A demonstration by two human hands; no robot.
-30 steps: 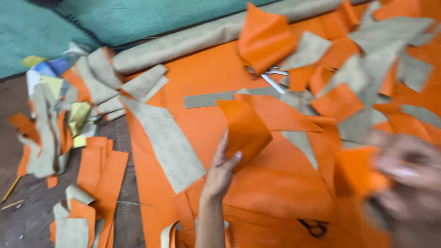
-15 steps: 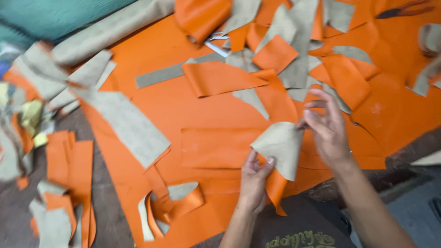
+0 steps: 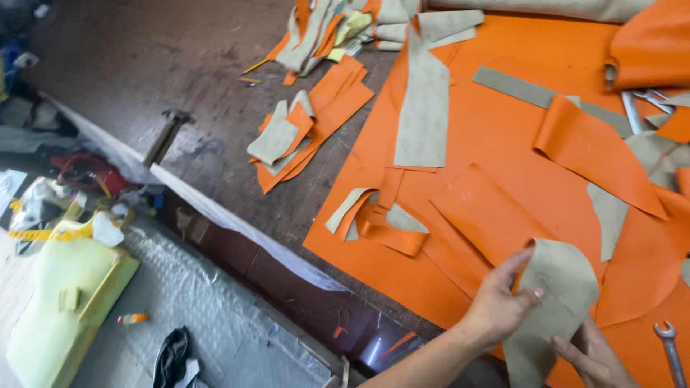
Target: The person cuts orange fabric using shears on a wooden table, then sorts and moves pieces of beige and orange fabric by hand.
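Two hands at the table's (image 3: 215, 144) near edge, both clasped on one curved beige leather piece (image 3: 553, 305). Left hand (image 3: 496, 309) pinched on its upper left rim, thumb across the pale face; right hand (image 3: 593, 356) gripping from beneath, fingers on the lower edge. Piece lifted just over the big orange sheet (image 3: 517, 136), as half a second earlier, but turned pale side up and shifted toward the near right corner. View swung left since then: floor, a yellow-green plastic canister (image 3: 61, 302) and a hammer (image 3: 167, 133) at the table's left edge newly in sight. Spanner (image 3: 670, 352) lying beside the right hand. Scrap pile (image 3: 302, 136) left of the sheet.
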